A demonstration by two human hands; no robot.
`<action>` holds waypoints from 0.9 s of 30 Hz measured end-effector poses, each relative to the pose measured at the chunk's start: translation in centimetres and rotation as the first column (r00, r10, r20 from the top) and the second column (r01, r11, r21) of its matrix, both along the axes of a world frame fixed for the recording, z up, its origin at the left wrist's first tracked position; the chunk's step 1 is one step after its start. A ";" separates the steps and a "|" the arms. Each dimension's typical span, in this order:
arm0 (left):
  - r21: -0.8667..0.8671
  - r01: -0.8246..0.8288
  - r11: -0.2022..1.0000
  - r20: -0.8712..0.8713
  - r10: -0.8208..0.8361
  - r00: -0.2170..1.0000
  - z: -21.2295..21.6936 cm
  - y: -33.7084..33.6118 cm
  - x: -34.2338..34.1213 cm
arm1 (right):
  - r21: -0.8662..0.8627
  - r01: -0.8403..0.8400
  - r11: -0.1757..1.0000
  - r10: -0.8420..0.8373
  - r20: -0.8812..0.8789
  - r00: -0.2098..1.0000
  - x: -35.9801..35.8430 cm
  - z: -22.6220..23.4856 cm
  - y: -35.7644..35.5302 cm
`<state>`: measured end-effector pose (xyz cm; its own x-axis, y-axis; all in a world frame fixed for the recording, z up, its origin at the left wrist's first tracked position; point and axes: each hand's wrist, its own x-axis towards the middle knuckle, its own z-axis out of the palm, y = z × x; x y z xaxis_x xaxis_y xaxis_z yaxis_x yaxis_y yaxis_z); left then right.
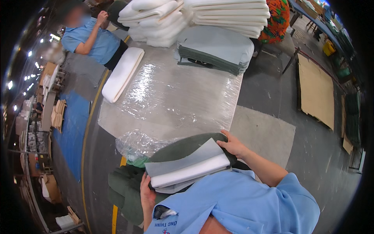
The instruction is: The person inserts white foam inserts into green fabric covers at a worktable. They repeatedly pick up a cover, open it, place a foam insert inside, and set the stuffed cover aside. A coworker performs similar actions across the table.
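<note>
Close to my body lies a dark green fabric cover (179, 147) with a grey flap (187, 158) turned back over it. A white foam pad (191, 171) rests along the flap, with more grey fabric under its near side. My left hand (147, 192) grips the left end of the cover beside the foam pad; some of its fingers are hidden beneath. At the upper right corner, my right hand (232, 144) pinches the green cover's edge and the grey flap between thumb and fingers.
Ahead is a plastic-wrapped table (175, 93) bearing a stack of grey-green covers (216, 46), white foam piles (230, 15) and a single foam pad (124, 74). Crumpled clear plastic (136, 144) sits at its near edge. Dark green fabric (126, 195) lies at my left. A co-worker (95, 41) stands far left.
</note>
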<state>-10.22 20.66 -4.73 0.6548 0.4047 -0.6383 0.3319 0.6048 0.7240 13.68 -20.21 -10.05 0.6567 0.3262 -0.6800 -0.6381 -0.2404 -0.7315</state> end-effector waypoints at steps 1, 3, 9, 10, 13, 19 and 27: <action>0.068 -0.011 0.998 0.063 0.006 0.998 0.7 0.0 1.0 | -0.005 0.050 0.999 -0.050 0.071 0.996 0.4 0.6 0.2; 0.166 0.021 0.986 0.273 -0.067 0.960 2.7 0.5 2.8 | 0.215 0.202 0.955 -0.243 0.184 0.952 1.7 2.0 0.2; 0.423 -0.053 0.905 0.329 -0.099 0.939 7.0 1.3 10.8 | 0.441 0.162 0.883 -0.391 0.497 0.775 4.2 8.0 -1.3; 0.398 -0.079 0.914 0.355 -0.074 0.932 5.9 1.2 11.5 | 0.435 0.147 0.888 -0.386 0.535 0.752 3.9 7.6 -1.7; 0.273 -0.184 0.944 0.382 0.069 0.922 1.3 -0.2 14.3 | 0.326 0.247 0.912 -0.390 0.511 0.766 2.8 3.5 -2.2; 0.156 -0.438 0.885 0.274 0.387 0.880 -4.9 -2.5 16.4 | 0.212 0.167 0.963 -0.257 0.530 0.808 -0.4 1.1 -2.9; 0.180 -0.422 0.888 0.312 0.355 0.881 -5.3 -2.0 14.6 | -0.486 -0.454 0.747 0.665 0.534 0.522 2.5 11.0 -1.3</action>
